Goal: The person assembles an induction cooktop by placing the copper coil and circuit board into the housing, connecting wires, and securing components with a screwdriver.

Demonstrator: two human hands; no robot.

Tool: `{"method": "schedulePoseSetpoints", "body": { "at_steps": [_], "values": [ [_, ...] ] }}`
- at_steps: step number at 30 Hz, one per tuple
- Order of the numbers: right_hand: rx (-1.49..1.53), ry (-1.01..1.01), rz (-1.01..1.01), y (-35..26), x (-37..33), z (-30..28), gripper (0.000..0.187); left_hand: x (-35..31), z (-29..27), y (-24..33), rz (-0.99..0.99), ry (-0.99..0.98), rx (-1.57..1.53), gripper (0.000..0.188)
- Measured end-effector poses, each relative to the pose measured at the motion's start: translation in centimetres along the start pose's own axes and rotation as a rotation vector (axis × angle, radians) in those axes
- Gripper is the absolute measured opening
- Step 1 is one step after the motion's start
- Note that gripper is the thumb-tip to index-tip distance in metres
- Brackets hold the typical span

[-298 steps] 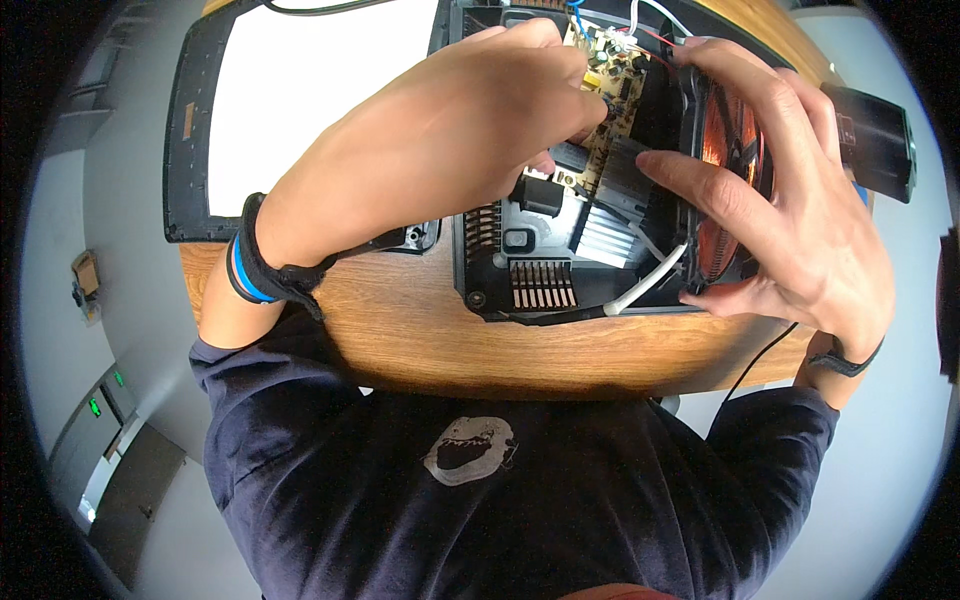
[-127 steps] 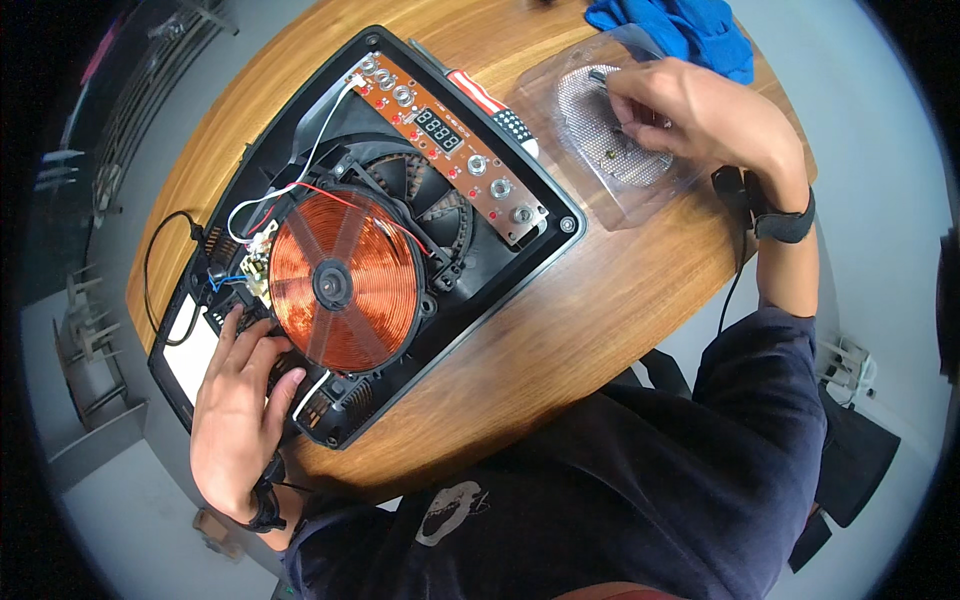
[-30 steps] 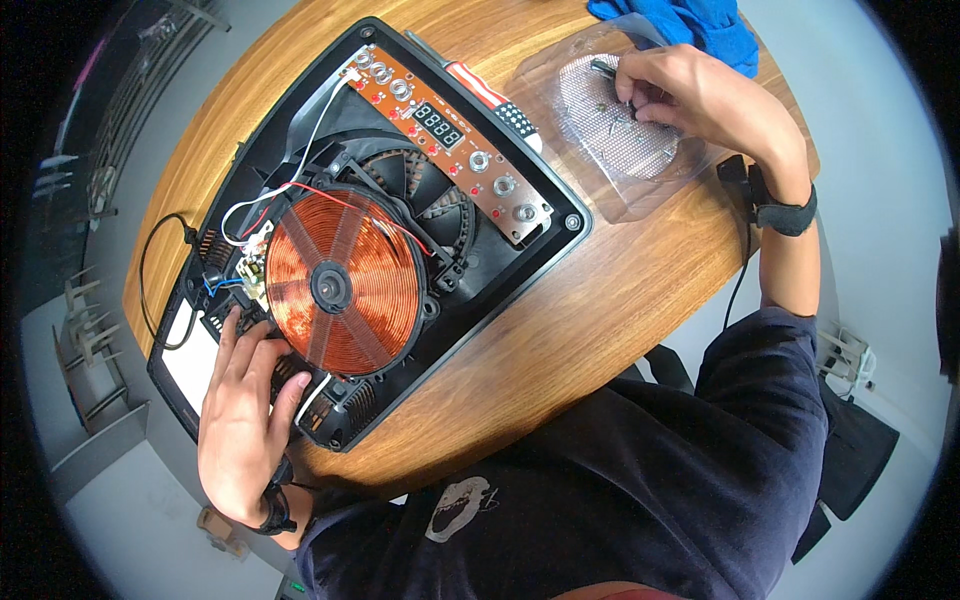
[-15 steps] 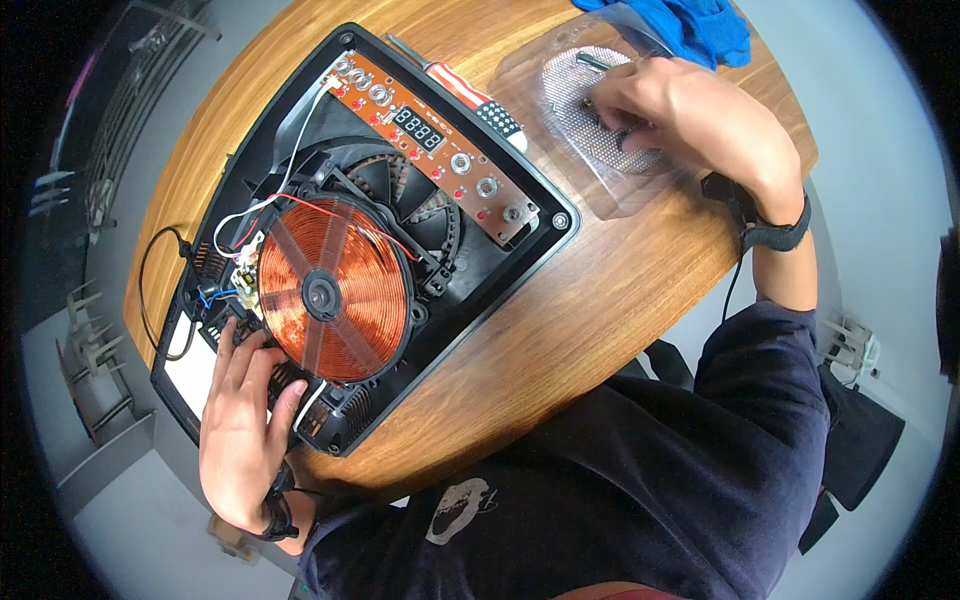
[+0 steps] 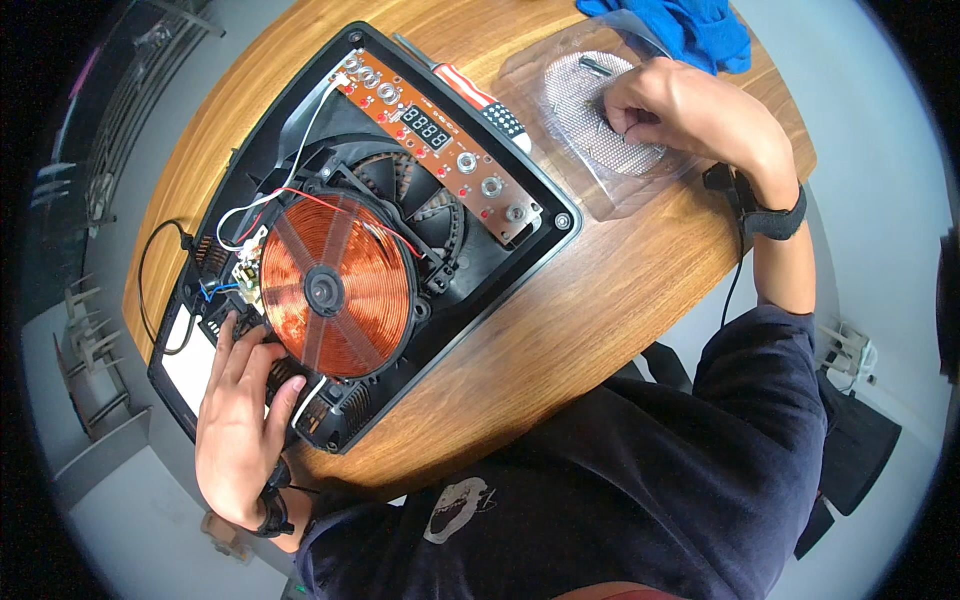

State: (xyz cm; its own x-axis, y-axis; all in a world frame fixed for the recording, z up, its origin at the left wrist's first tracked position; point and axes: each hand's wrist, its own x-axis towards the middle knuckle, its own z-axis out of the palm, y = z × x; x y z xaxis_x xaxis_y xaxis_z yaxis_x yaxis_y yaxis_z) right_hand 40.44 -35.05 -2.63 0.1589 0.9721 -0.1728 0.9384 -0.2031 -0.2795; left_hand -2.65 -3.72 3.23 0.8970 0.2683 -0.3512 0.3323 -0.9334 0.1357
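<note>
An opened induction cooker [image 5: 500,285] lies on the wooden table in front of me, with a round copper coil [image 5: 375,320], a fan [image 5: 392,185] and a brown circuit board [image 5: 455,172] exposed. My left hand [image 5: 240,415] rests at the cooker's near left end, fingers stretched over the dark parts beside the coil. At the far right, my right hand [image 5: 690,110] is over a clear plastic tray [image 5: 612,205] with a round mesh-like disc [image 5: 565,105] in it. Its fingers are pinched together; whatever they hold is too small to name. A small dark piece [image 5: 595,66] lies on the disc.
A screwdriver with a flag-patterned handle [image 5: 485,102] lies along the cooker's far edge. Behind the tray is a blue cloth [image 5: 712,38]. A black cable [image 5: 143,290] loops off the cooker's left side. Red and white wires cross the coil area.
My right hand has shifted slightly over the tray, its fingers drawn closer together. My left hand stays in place on the cooker.
</note>
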Motion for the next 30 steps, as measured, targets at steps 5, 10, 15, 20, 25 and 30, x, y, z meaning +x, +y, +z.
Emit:
{"method": "schedulePoseSetpoints", "body": {
  "at_steps": [5,10,15,20,25,30],
  "values": [
    [0.033,0.108,-0.107,-0.3,0.0,-0.6,0.014,-0.2,-0.4,0.0,-0.015,0.014,-0.037,0.03],
    [0.092,0.174,0.016,-0.9,-0.1,-2.0,0.014,-0.3,-1.5,0.5,-0.029,0.173,-0.038,0.025],
    [0.174,0.331,-0.167,-3.8,1.2,-2.9,0.011,1.0,-2.8,2.1,0.181,0.359,-0.279,0.026],
    [0.244,0.359,-0.256,-7.6,2.6,-3.6,0.013,3.1,-2.9,3.6,0.29,0.487,-0.476,0.032],
    [0.425,0.358,-0.273,-10.3,3.2,-3.3,0.015,4.9,-2.4,5.2,0.326,0.398,-0.66,0.037],
    [0.511,0.39,-0.307,-11.9,3.5,-2.6,0.016,6.2,-2.2,6.3,0.412,0.357,-0.679,0.036]
  ]
}}
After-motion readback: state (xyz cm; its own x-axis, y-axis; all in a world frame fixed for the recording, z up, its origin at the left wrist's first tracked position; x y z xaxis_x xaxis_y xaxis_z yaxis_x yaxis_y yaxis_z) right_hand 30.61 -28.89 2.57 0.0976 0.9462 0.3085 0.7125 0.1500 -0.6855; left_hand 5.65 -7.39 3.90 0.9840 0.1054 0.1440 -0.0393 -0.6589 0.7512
